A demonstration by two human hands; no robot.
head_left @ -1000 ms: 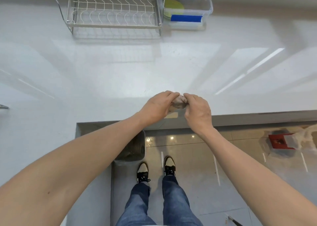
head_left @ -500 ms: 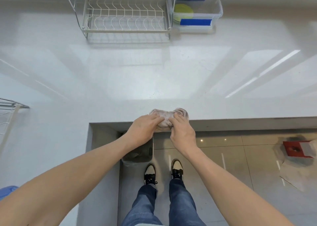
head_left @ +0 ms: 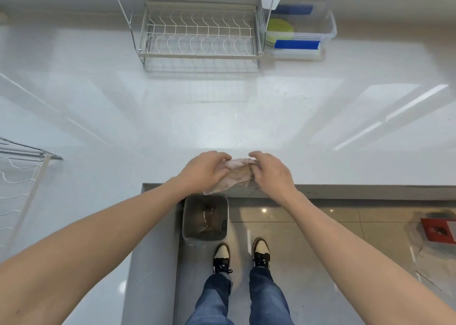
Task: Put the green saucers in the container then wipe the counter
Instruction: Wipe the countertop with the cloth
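Note:
A crumpled, stained pale cloth (head_left: 235,174) hangs between my two hands at the counter's front edge. My left hand (head_left: 203,170) grips its left end and my right hand (head_left: 270,170) grips its right end. A loose corner droops past the edge of the white counter (head_left: 222,117). Far back on the right, green saucers (head_left: 280,32) lie inside a clear plastic container (head_left: 328,26) with blue handles.
A wire dish rack (head_left: 197,36) stands at the back centre, left of the container. Another wire rack (head_left: 19,184) sits at the left edge. A grey bin (head_left: 206,219) stands on the floor below the cloth. A red object (head_left: 439,229) lies on the floor at right.
The view has tilted, so the racks and container now sit lower in frame. Both hands have spread a little apart, and the bunched cloth is stretched out between them.

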